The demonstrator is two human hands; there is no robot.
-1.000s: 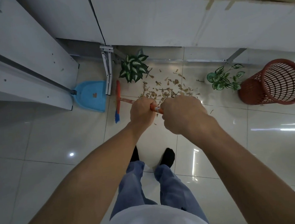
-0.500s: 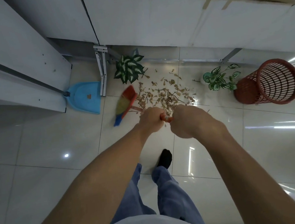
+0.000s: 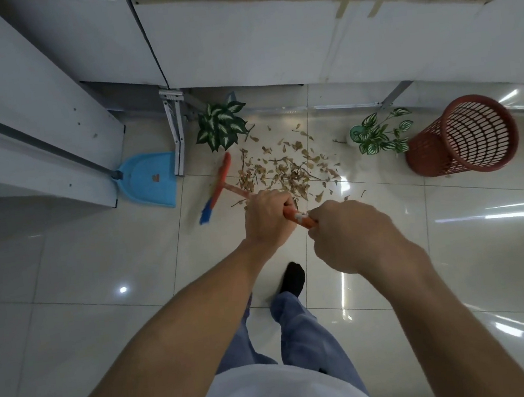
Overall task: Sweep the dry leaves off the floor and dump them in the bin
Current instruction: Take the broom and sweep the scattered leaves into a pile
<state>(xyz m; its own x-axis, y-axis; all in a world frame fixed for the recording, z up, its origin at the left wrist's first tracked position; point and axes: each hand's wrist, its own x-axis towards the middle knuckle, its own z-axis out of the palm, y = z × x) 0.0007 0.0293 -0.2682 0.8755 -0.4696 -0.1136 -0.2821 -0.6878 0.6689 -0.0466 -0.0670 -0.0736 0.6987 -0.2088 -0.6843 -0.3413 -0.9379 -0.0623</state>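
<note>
Broom [image 3: 219, 187] handle runs from both hands up-left to its head.

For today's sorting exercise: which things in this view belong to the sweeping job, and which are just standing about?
Belong to the job:
- scattered dry brown leaves
- orange-handled broom with blue bristle tip, gripped by left hand and right hand
- blue plastic dustpan
- red mesh plastic bin

Just standing about:
- two green-and-white potted plants
- white cabinets
</note>
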